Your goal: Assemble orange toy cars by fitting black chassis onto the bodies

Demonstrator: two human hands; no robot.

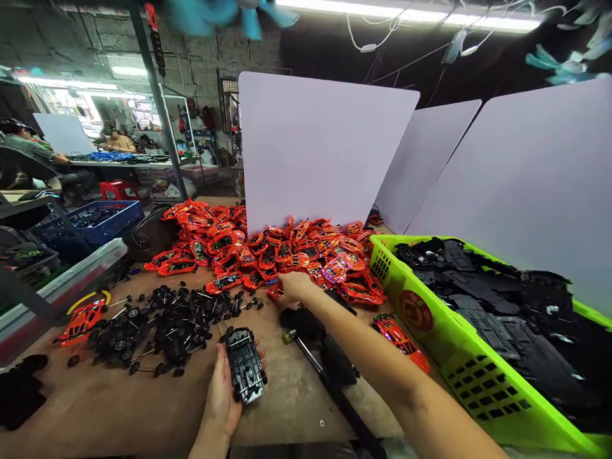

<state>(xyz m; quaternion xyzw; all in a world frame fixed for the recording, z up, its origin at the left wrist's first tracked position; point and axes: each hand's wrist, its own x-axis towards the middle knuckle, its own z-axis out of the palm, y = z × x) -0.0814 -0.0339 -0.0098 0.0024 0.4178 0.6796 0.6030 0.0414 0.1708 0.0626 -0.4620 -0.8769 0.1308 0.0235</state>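
My left hand point(224, 395) is closed round a toy car point(245, 366), its black underside and small wheels facing up. My right hand point(292, 288) reaches to the near edge of a heap of orange-red toy car bodies point(282, 252). Its fingers curl down on a red car body point(275, 292), though the fingertips are partly hidden. Below the right forearm lies a hammer point(310, 354) with a metal shaft and a dark handle, beside black pieces. Left of the held car spreads a pile of black wheels on thin metal axles point(179, 325).
On the right stands a lime-green crate point(471, 357) full of black chassis plates point(497, 306). A single red car point(400, 341) lies against it. Another red piece point(83, 322) lies at the left. White panels point(325, 153) rise behind the heap. People work at a far table.
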